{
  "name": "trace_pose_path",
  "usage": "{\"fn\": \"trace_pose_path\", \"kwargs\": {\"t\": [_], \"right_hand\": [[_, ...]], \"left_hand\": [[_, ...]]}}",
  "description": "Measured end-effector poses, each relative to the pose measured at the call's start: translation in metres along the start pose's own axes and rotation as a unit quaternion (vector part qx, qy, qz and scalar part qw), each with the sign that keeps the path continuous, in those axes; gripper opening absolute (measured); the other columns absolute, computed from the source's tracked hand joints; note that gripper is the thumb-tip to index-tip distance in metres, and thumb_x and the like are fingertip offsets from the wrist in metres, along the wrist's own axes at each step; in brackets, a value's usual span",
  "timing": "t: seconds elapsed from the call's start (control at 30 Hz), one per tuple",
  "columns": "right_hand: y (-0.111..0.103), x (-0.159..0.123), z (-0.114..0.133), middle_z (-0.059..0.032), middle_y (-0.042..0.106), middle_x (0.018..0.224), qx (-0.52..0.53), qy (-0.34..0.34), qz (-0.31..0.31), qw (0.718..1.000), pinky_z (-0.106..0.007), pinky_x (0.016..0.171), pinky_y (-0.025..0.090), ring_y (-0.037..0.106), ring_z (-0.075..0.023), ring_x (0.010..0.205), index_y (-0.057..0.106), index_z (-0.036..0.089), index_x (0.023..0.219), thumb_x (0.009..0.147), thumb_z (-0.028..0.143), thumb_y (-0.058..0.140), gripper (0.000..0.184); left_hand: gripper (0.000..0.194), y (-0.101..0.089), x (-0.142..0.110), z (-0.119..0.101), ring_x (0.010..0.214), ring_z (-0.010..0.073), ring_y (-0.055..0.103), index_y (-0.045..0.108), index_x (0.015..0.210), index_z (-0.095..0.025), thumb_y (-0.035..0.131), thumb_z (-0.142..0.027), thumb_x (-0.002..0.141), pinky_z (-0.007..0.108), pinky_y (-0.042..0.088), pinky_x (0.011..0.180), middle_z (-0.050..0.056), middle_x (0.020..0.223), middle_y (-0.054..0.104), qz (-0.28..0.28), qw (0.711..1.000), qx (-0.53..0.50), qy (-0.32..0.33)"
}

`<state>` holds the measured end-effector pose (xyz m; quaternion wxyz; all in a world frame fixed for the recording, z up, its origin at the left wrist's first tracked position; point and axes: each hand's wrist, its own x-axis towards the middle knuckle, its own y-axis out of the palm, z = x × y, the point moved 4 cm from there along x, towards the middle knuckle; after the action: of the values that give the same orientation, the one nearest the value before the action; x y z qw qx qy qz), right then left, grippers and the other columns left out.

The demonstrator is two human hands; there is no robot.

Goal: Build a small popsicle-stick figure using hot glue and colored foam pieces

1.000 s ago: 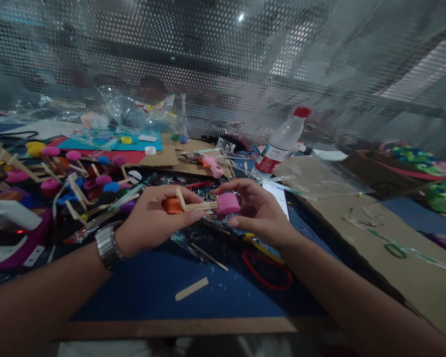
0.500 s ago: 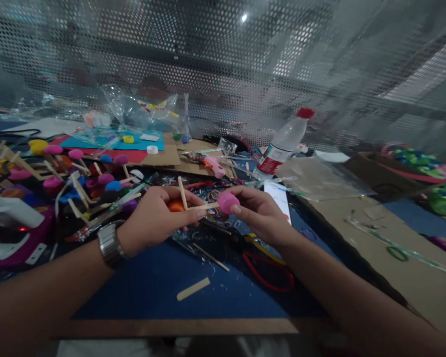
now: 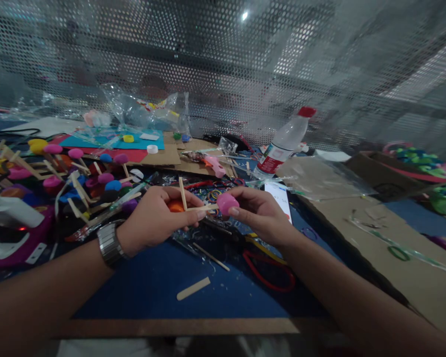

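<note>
My left hand (image 3: 161, 215), with a metal watch on its wrist, pinches a small frame of wooden craft sticks (image 3: 183, 194). One stick points up and another runs right. An orange rounded piece (image 3: 176, 206) shows between the left fingers, partly hidden. At the right end of the sticks is a pink rounded piece (image 3: 228, 203). My right hand (image 3: 258, 213) grips this pink piece between thumb and fingers. Below the hands, a loose craft stick (image 3: 193, 288) lies on the blue surface, with red and yellow handled scissors (image 3: 269, 267) to the right.
Several stick pieces with coloured rounded ends (image 3: 78, 183) crowd the left, behind a purple and white device (image 3: 18, 238). A red-capped bottle (image 3: 280, 146) stands behind my right hand, near a phone (image 3: 278, 198). Cardboard (image 3: 371, 248) covers the right side; a pink glue gun (image 3: 215, 166) lies at the back.
My right fingers have closed onto the pink piece, which has turned to show a rounder side. The stick frame has tilted so one stick stands more upright.
</note>
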<state>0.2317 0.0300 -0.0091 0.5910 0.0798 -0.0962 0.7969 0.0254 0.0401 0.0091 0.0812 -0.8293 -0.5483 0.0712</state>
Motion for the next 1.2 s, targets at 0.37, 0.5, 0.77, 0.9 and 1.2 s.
{"fn": "trace_pose_path", "kwargs": {"t": [0.37, 0.5, 0.77, 0.9, 1.2], "right_hand": [[0.0012, 0.0003, 0.002, -0.0011, 0.072, 0.079, -0.009, 0.013, 0.001, 1.0, -0.027, 0.066, 0.053, 0.063, -0.013, 0.068, 0.073, 0.02, 0.09, 0.073, 0.043, 0.089, 0.033], [0.0008, 0.0003, 0.0028, -0.0012, 0.071, 0.079, -0.022, 0.009, 0.003, 1.0, -0.027, 0.065, 0.053, 0.063, -0.0132, 0.067, 0.072, 0.02, 0.09, 0.075, 0.046, 0.087, 0.034], [0.001, 0.0004, 0.0022, -0.0017, 0.071, 0.079, -0.028, 0.012, 0.002, 1.0, -0.027, 0.065, 0.053, 0.063, -0.0134, 0.067, 0.072, 0.02, 0.09, 0.074, 0.048, 0.087, 0.036], [0.001, 0.0005, 0.0023, -0.002, 0.072, 0.079, -0.025, 0.019, -0.002, 0.999, -0.028, 0.065, 0.053, 0.063, -0.014, 0.067, 0.072, 0.021, 0.089, 0.071, 0.046, 0.089, 0.035], [0.001, 0.0001, 0.002, -0.0018, 0.071, 0.079, -0.025, 0.015, 0.004, 1.0, -0.029, 0.066, 0.053, 0.063, -0.0142, 0.068, 0.071, 0.02, 0.091, 0.074, 0.046, 0.087, 0.035]], "left_hand": [[0.015, 0.0018, -0.0001, 0.0004, 0.057, 0.0102, 0.068, 0.079, 0.085, -0.014, 0.082, -0.023, 0.073, 0.016, 0.054, 0.055, 0.001, 0.062, 0.076, 0.001, 1.0, -0.017, -0.009], [0.015, 0.0027, 0.0002, 0.0005, 0.056, 0.0092, 0.068, 0.078, 0.086, -0.015, 0.082, -0.022, 0.073, 0.015, 0.054, 0.055, 0.0, 0.062, 0.076, 0.007, 1.0, -0.02, -0.009], [0.012, 0.0016, -0.001, -0.0027, 0.054, 0.0096, 0.067, 0.078, 0.084, -0.014, 0.08, -0.022, 0.075, 0.016, 0.054, 0.053, 0.0, 0.061, 0.074, 0.001, 1.0, -0.007, -0.013], [0.016, 0.0023, -0.0011, -0.001, 0.058, 0.0128, 0.07, 0.078, 0.085, -0.014, 0.08, -0.025, 0.074, 0.02, 0.056, 0.057, 0.002, 0.063, 0.075, 0.007, 1.0, -0.014, -0.017], [0.015, 0.0017, -0.002, -0.0033, 0.055, 0.0109, 0.067, 0.077, 0.084, -0.014, 0.081, -0.024, 0.074, 0.019, 0.055, 0.055, 0.001, 0.062, 0.074, 0.003, 1.0, -0.009, -0.021]]}}
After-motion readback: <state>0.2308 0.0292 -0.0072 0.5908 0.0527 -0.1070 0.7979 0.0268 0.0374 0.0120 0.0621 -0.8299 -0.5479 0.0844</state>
